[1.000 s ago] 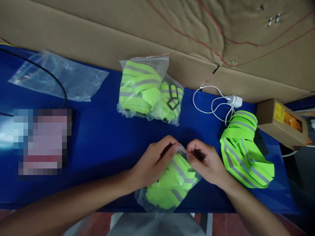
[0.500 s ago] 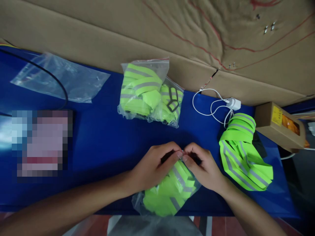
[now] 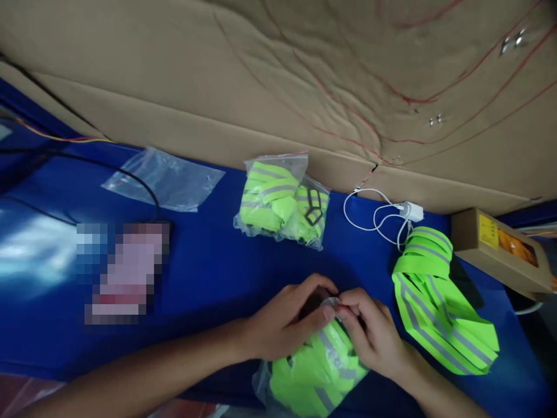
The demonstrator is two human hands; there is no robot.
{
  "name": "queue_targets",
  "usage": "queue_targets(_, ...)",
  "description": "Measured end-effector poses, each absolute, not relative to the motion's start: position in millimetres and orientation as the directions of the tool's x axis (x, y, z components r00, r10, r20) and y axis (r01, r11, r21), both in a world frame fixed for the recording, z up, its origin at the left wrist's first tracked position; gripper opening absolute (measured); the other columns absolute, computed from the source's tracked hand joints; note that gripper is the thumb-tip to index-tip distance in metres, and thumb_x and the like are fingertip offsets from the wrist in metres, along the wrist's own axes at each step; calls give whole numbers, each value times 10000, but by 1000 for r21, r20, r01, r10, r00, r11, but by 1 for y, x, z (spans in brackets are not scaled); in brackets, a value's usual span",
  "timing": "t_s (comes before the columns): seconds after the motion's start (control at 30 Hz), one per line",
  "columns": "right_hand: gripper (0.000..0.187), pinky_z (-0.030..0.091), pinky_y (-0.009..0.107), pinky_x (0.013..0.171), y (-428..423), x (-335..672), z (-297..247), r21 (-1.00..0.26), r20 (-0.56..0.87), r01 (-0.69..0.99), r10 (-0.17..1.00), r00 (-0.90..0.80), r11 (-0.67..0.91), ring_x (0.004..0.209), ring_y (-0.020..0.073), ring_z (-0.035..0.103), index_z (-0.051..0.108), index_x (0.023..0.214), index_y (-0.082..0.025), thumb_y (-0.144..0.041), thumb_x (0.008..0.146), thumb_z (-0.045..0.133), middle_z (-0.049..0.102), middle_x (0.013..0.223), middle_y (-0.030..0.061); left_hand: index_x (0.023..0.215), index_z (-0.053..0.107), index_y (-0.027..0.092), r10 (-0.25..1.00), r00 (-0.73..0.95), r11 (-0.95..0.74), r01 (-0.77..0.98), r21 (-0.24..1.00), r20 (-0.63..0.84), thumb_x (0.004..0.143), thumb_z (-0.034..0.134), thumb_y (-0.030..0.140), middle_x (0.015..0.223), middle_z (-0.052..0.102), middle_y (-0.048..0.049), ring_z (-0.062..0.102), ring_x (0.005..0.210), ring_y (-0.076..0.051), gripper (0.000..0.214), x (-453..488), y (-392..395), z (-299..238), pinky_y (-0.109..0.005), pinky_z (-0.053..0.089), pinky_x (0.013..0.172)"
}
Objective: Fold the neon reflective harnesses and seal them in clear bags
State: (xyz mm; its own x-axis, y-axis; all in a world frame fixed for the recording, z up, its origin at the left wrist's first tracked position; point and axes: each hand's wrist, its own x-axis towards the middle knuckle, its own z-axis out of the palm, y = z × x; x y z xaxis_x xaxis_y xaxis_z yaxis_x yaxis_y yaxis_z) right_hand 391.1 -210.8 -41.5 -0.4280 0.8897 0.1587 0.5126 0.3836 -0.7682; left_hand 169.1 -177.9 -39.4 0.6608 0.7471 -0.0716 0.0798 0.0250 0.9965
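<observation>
A clear plastic bag [image 3: 262, 380] lies at the near edge of the table, with folded neon-yellow reflective straps [image 3: 315, 377] with grey stripes inside it. My left hand [image 3: 289, 322] curls over the bag's upper edge, thumb and fingers pinching the plastic. Close beside it, my right hand [image 3: 374, 331] pinches the same edge between thumb and fingertips. To the right of my right hand, a loose bundle of the same neon reflective strap [image 3: 444, 313] rests on the table, partly rolled at its far end.
Two filled bags of neon straps [image 3: 270, 197] stand against the cardboard wall [image 3: 174, 81]. An unfilled clear bag [image 3: 167, 180] lies far left, near a pixelated phone-like object [image 3: 130, 270]. A white charger with cable [image 3: 411, 212] and a cardboard box [image 3: 500, 249] are at right on the blue table [image 3: 209, 261].
The camera view has tilted up and shifted left, so the scene sits lower and farther right. My hands still pinch the bag's edge, with more of the plastic showing between them.
</observation>
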Motion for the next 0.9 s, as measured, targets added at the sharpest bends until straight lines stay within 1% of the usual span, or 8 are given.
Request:
queue_targets(0.17, 47, 464, 233, 548, -206, 408, -49, -705, 332, 600, 924, -191, 378, 520, 131, 574, 635, 1036, -254, -233, 998, 616, 631, 650, -37, 1422, 459, 220, 704, 707, -12, 113, 994, -72, 813, 808, 498, 1142, 708, -82, 679, 965, -221, 755, 166, -175, -36, -305, 523, 783)
queue_targets(0.3, 193, 524, 284, 672, -194, 417, -54, -728, 351, 636, 936, 28, 255, 714, 185, 658, 664, 1120, -242, -381, 1021, 573, 701, 850, 36, 1408, 471, 219, 774, 632, -39, 121, 992, -47, 864, 776, 433, 1190, 714, -97, 694, 1050, -237, 659, 159, -167, -29, -341, 535, 885)
queue_targets(0.4, 327, 545, 325, 741, -187, 414, -56, -828, 305, 529, 941, 145, 187, 842, 211, 662, 614, 1250, -230, -463, 1042, 517, 691, 1001, 83, 1362, 471, 211, 891, 451, -73, 18, 997, 57, 899, 749, 428, 1218, 688, -102, 664, 1135, -239, 583, 151, -159, -21, -370, 511, 986)
queue_targets(0.53, 517, 576, 314, 658, -189, 392, -59, -981, 117, 153, 993, -24, 119, 843, 204, 677, 458, 1439, -244, -556, 1030, 515, 695, 1088, 103, 1380, 376, 246, 969, 202, -102, -183, 978, 139, 931, 703, 489, 1265, 652, -101, 651, 1190, -239, 606, 152, -153, -15, -397, 520, 1031)
queue_targets(0.6, 594, 601, 325, 671, -193, 379, -60, -999, 33, 27, 983, -178, 38, 853, 206, 700, 443, 1449, -251, -584, 982, 600, 703, 1134, 108, 1414, 341, 248, 960, 200, -151, -219, 964, 196, 961, 667, 477, 1357, 616, -126, 624, 1264, -244, 603, 158, -155, -16, -411, 512, 1076)
queue_targets(0.67, 607, 605, 327, 645, -197, 369, -61, -999, -39, 1, 967, -252, -39, 797, 205, 706, 508, 1376, -234, -597, 922, 683, 717, 1058, 90, 1479, 324, 234, 925, 297, -198, -160, 967, 238, 981, 647, 441, 1450, 566, -156, 578, 1344, -257, 629, 163, -159, -20, -430, 483, 1137)
queue_targets(0.77, 604, 553, 291, 532, -193, 370, -59, -997, -74, 8, 985, -159, -74, 678, 188, 665, 582, 1252, -203, -638, 859, 728, 689, 870, 38, 1580, 281, 237, 883, 399, -274, 16, 962, 245, 987, 640, 407, 1578, 454, -183, 526, 1414, -283, 714, 161, -166, -21, -462, 470, 1174)
queue_targets(0.9, 627, 515, 272, 522, -173, 393, -57, -994, -58, 96, 998, 30, -60, 620, 162, 616, 617, 1151, -175, -709, 833, 696, 624, 747, -2, 1571, 348, 251, 865, 302, -488, 318, 813, 401, 1031, 543, 348, 1570, 454, -164, 536, 1398, -270, 582, 132, -160, -6, -446, 512, 1138)
